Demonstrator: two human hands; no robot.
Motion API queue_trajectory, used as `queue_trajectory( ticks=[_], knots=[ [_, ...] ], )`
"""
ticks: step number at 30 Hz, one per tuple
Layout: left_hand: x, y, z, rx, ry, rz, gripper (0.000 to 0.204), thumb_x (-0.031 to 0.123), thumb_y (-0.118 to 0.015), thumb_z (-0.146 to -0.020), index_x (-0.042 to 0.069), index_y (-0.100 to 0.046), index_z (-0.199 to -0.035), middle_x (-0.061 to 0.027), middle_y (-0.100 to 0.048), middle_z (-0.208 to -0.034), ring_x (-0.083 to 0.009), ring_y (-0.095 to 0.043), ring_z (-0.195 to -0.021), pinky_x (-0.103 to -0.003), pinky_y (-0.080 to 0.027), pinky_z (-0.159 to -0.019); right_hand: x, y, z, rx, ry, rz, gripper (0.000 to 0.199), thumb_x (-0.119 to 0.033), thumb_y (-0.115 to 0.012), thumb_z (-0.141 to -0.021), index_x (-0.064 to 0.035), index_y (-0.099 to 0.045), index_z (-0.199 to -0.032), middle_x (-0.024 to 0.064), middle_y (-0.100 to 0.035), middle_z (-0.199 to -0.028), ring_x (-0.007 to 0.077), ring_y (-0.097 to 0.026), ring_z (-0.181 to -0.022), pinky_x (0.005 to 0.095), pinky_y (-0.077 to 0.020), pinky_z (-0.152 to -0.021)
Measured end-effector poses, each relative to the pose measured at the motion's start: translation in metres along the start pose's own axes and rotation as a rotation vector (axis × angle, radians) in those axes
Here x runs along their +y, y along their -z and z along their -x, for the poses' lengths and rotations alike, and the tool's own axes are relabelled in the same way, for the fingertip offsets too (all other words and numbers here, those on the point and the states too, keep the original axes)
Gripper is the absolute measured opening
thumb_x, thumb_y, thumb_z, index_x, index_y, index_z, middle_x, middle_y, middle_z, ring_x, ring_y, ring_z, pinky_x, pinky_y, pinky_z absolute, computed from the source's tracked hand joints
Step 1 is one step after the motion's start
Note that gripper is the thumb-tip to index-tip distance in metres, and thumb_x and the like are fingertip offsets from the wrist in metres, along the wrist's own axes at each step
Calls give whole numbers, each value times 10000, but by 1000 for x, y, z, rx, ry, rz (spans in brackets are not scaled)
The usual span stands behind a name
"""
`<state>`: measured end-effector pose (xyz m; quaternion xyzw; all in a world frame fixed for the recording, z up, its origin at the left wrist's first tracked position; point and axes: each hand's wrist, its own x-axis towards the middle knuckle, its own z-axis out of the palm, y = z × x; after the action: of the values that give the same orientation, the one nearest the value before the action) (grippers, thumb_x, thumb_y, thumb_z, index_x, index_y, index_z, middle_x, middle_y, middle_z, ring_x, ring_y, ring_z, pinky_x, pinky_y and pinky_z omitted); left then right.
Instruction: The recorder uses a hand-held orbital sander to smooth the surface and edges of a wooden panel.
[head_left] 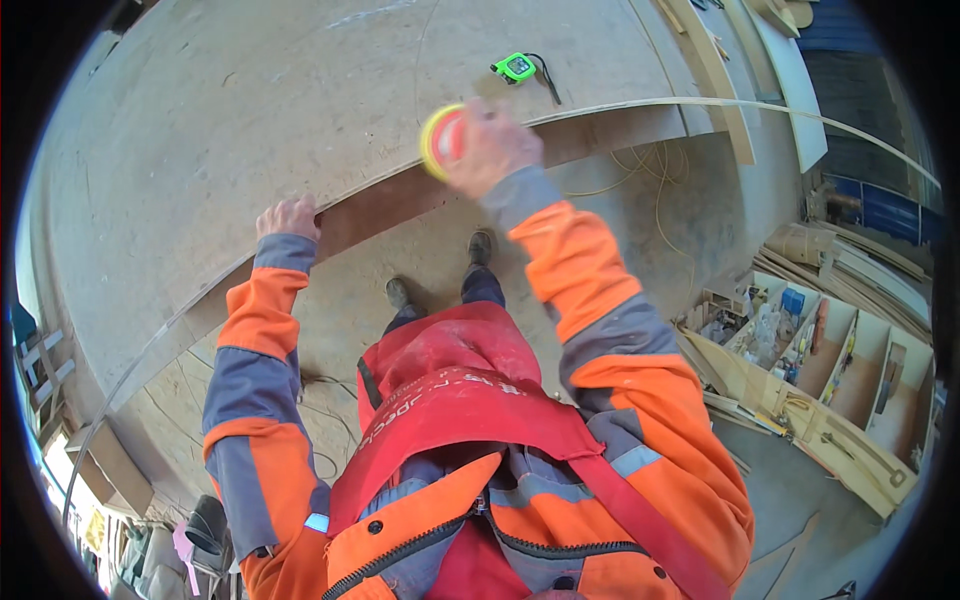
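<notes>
A long, thin, pale strip (745, 103) runs along the near edge of the big wooden worktable (250, 110) and bends out past both ends of it. My left hand (288, 218) is closed over this edge, fingers on top, where the strip passes. In my right hand (492, 148) is a round yellow-rimmed roll (440, 143) with a red and white middle, perhaps tape; motion blurs both. The roll is at the table's edge; contact with the strip cannot be made out. Beyond my right hand a green tape measure (518, 68) with a black strap lies on the tabletop.
On the right, a wooden box with compartments (850, 350) holds tools and bags, beside stacked boards (880, 275). Yellow cord (665, 200) lies on the floor under the table. Boards (715, 80) lean at the far right. An open carton (105, 470) stands at the lower left.
</notes>
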<state>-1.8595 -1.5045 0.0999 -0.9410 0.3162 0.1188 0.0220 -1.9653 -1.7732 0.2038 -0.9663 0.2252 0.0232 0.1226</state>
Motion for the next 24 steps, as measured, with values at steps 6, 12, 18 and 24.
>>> queue_trajectory(
  ticks=[6,12,18,24],
  knots=[
    [0,0,-4,26,-48,28,98,121,-619,-714,100,-604,-809,-124,-659,-810,-337,-646,-765,-454,-511,-643,151,22,-39,109,-303,186,618,-413,-749,-655,-103,-517,-1136,180,-575,-1107,370,-608,-978,463,-510,-811],
    [-1,0,-8,32,-34,32,101,115,-619,-706,101,-603,-805,-116,-659,-810,-335,-645,-776,-455,-508,-650,157,20,-44,105,-287,187,606,-427,-740,-663,-98,-519,-1121,179,-578,-1105,363,-616,-957,460,-514,-796],
    [-2,4,-4,38,-36,-35,91,148,-636,-696,117,-604,-775,-111,-662,-815,-336,-639,-774,-462,-502,-656,38,10,-3,38,-22,15,536,-357,-687,-720,-92,-491,-1143,205,-563,-1076,379,-620,-939,460,-517,-773],
    [4,-4,-4,2,-5,-118,103,223,-643,-710,153,-646,-786,-132,-663,-811,-368,-626,-795,-497,-485,-710,11,1,34,104,45,-231,492,-254,-679,-708,-88,-502,-1136,205,-558,-1068,383,-623,-863,458,-521,-728]
  ],
)
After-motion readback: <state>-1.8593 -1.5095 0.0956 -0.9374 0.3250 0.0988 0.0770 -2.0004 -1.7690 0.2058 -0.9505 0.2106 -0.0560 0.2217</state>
